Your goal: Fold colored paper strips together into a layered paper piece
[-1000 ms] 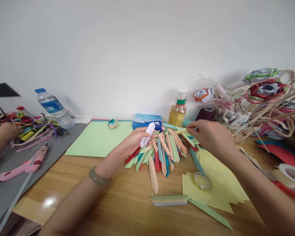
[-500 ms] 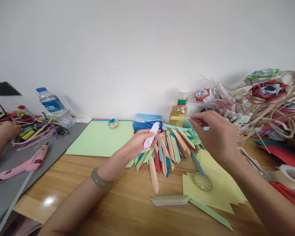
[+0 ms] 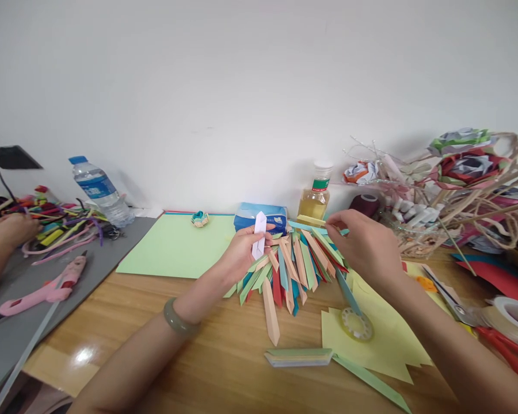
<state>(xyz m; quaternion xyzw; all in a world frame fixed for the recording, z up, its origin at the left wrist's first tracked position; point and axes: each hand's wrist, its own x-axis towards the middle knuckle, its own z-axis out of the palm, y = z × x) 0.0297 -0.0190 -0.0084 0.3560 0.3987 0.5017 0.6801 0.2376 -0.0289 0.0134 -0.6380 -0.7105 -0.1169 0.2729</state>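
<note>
My left hand (image 3: 245, 248) is closed on a folded white paper strip (image 3: 259, 234), held nearly upright between thumb and fingers. My right hand (image 3: 365, 238) pinches the end of a folded yellow paper strip (image 3: 311, 221) in front of the bottle. Below and between both hands spreads a pile of folded paper strips (image 3: 291, 273) in peach, green, red and blue. One peach strip (image 3: 270, 313) sticks out toward me. Nearer me lies a stack of folded strips (image 3: 299, 357) beside a single green strip (image 3: 373, 382).
A blue tissue pack (image 3: 246, 215) and a bottle of yellow liquid (image 3: 314, 201) stand by the wall. Yellow sheets (image 3: 341, 345) lie under a tape roll (image 3: 356, 324). Red-handled scissors (image 3: 461, 313) are right. A pink glue gun (image 3: 47, 290) and another person's hand (image 3: 15, 230) are left.
My right hand has moved down and left with the yellow strip, closer to the pile. In my left hand the white strip has turned more upright.
</note>
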